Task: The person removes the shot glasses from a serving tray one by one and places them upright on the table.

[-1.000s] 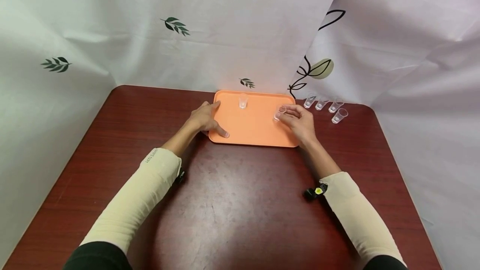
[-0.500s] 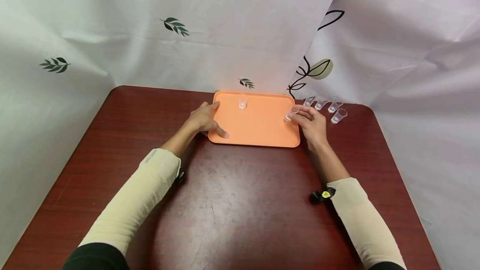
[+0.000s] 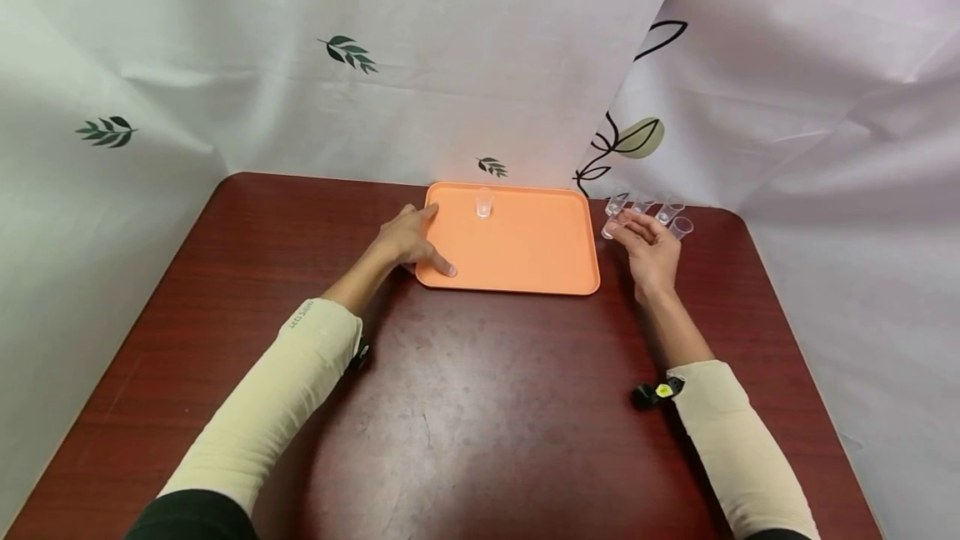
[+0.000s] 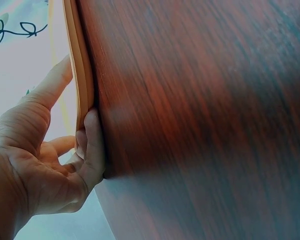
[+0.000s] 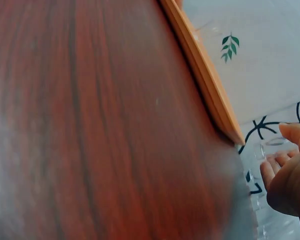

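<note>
An orange tray (image 3: 525, 252) lies at the back of the table. My left hand (image 3: 405, 238) grips its left end, thumb over the rim; the left wrist view shows fingers against the tray's edge and underside. One small clear plastic cup (image 3: 484, 205) stands on the tray near its back edge. Just off the tray's right end, my right hand (image 3: 654, 261) pinches another clear plastic cup (image 3: 608, 231) between thumb and fingers. In the right wrist view that hand (image 5: 290, 175) is partly cut off by the frame, and the cup shows only faintly.
Several more clear cups (image 3: 670, 209) stand at the table's back right, close behind and beside my right hand, which partly covers them. A pale cloth (image 3: 450, 65) with leaf prints hangs behind the dark red wooden table (image 3: 450, 407).
My right hand has carried its cup rightward, from above the tray to beyond the tray's right end, near the other cups. The left hand and tray have stayed in place.
</note>
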Demonstrator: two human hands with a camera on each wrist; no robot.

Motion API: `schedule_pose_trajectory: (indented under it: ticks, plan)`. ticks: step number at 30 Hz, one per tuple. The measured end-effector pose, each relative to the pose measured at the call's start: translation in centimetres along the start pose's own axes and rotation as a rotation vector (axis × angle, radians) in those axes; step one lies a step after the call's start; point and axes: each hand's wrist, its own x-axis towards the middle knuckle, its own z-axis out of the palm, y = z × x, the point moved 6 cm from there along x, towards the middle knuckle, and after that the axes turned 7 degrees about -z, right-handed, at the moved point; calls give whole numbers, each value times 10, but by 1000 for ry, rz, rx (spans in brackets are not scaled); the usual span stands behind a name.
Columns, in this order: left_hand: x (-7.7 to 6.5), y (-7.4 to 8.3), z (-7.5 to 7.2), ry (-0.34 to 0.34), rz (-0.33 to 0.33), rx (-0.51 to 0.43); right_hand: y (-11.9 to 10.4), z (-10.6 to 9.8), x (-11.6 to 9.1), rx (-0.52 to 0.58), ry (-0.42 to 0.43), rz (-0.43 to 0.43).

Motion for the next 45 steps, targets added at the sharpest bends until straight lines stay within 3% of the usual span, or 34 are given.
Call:
schedule_pose_trajectory:
  ticks: [8,14,24,31,39,45]
  plan:
    - [1,-1,1,-6,-11,-10,6,-16,7,-69,80,57]
    - [0,-1,1,5,23,-10,10,-25,8,-58,136,74]
    - [19,-11,5,31,11,-9,12,-40,12,-38,218,53]
    - [4,-2,1,13,22,15,11,-46,12,-62,243,65]
    - [36,-21,10,19,2,-10,11,-49,7,-102,216,130]
    - [37,-20,10,11,-1,-10,7,-52,1,-110,198,165]
